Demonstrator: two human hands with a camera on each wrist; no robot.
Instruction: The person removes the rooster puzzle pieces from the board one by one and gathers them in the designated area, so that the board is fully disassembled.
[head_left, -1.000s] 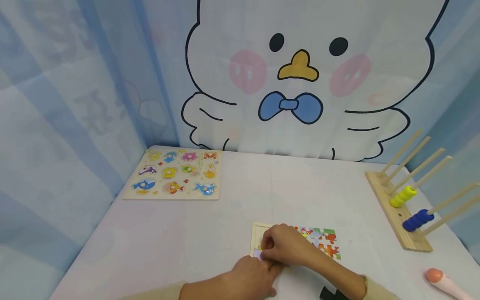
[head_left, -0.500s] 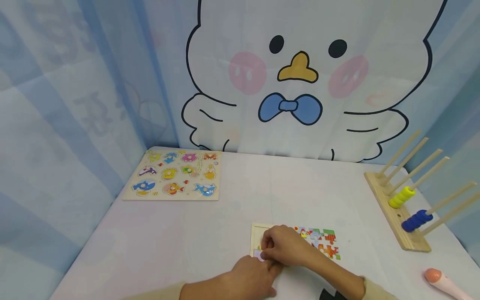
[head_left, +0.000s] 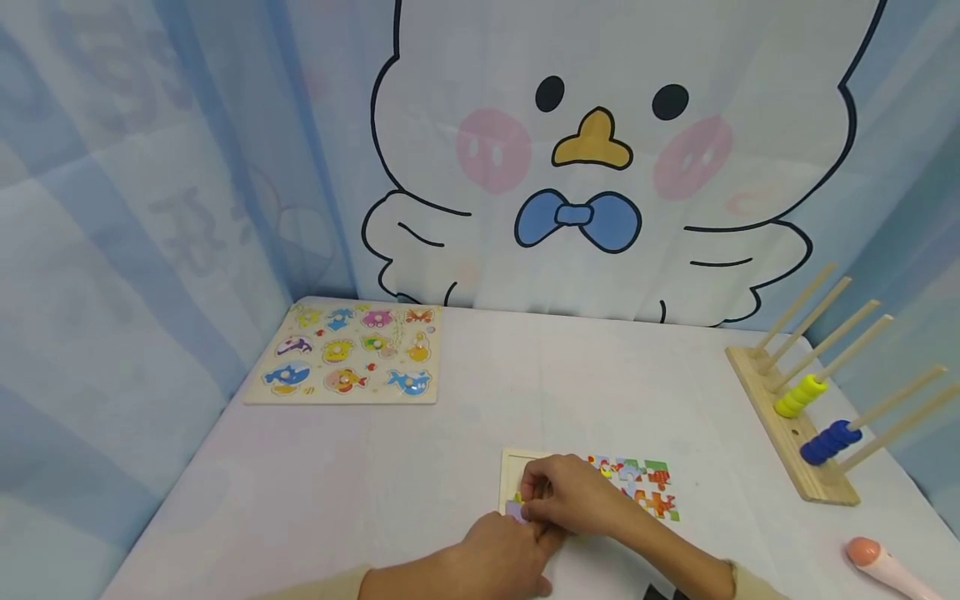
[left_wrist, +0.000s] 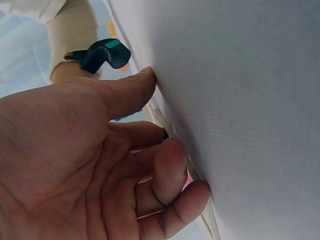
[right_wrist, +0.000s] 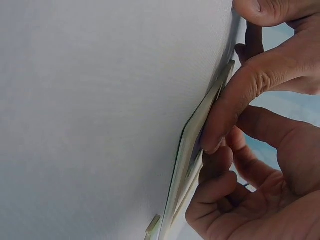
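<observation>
A small wooden-framed jigsaw board [head_left: 513, 467] lies at the near middle of the table. My right hand [head_left: 577, 497] is over it, thumb and index finger drawn together at a purple puzzle piece [head_left: 514, 508] near the board's left side; the fingers hide most of that piece. Beside it, my left hand [head_left: 498, 554] rests along the board's near edge. In the right wrist view, a left finger [right_wrist: 227, 112] reaches onto the board and presses there, right by the right fingertips. The left wrist view shows the left thumb [left_wrist: 142, 87] at the tablecloth and other fingers bent loosely against the board's edge.
Colourful jigsaw pieces [head_left: 654, 487] lie to the right of the hands. A peg puzzle with sea animals [head_left: 367, 354] is at the back left. On the right stand a wooden peg rack [head_left: 783, 433] with yellow and blue beads and a pink-and-white pen-like toy [head_left: 881, 562].
The head view has shifted slightly. Both hands stay in nearly the same places at the board, with no clear movement of the piece.
</observation>
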